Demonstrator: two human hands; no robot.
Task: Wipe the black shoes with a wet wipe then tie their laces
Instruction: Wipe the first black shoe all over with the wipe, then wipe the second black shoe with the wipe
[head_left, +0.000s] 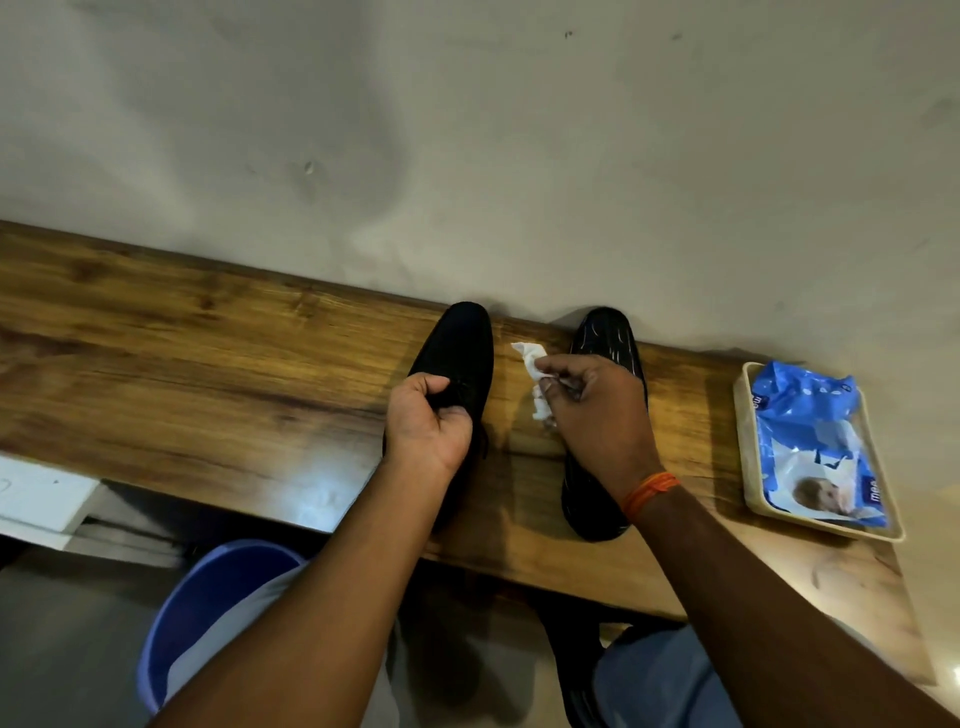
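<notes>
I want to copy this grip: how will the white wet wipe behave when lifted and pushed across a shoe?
The wet wipe looks crumpled and droops from the right hand, so it is probably limp and very light. Pushed flat, it would likely bunch up rather than slide stiffly.

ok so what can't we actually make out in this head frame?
- Left shoe laces: left hand covers them.
- Right shoe middle: hidden under right hand and wrist.
- Wet wipe: partly hidden in the fingers.
- Wipes pack label: too small and crumpled.
- Blue bucket: behind the arm, contents unseen.
</notes>
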